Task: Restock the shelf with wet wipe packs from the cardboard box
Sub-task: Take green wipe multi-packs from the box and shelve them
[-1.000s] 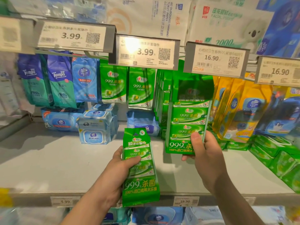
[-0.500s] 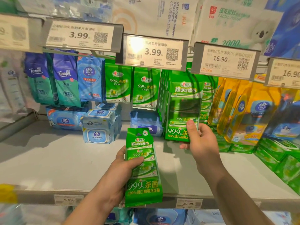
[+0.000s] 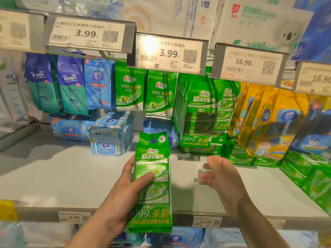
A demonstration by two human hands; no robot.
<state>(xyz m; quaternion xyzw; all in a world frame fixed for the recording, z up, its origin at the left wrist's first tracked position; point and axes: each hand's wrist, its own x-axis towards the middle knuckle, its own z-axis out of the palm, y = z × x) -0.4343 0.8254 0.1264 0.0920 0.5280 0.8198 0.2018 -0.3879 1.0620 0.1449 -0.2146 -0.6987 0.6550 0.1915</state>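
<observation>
Left hand [image 3: 125, 187], at 6 o'clock: fingers curled round a tall green wet wipe pack [image 3: 153, 183], thumb across its front, held upright over the front edge of the grey shelf [image 3: 71, 172]. Right hand [image 3: 223, 178], at 4 o'clock of the pack and apart from it: fingers spread loose, holding nothing. At 1 o'clock, matching green packs [image 3: 198, 119] hanging in a row under the 16.90 price tag [image 3: 248, 63]; blue packs [image 3: 107, 135] stacked at 10 o'clock.

Price tags reading 3.99 [image 3: 169, 53] and 16.90 [image 3: 248, 62] hang above blue Tempo packs [image 3: 70, 85], a blue Vinda pack [image 3: 97, 83], stacked blue-lidded tubs [image 3: 107, 136] and yellow hanging packs [image 3: 265, 119], with white tissue bundles [image 3: 256, 20] on the level above.
</observation>
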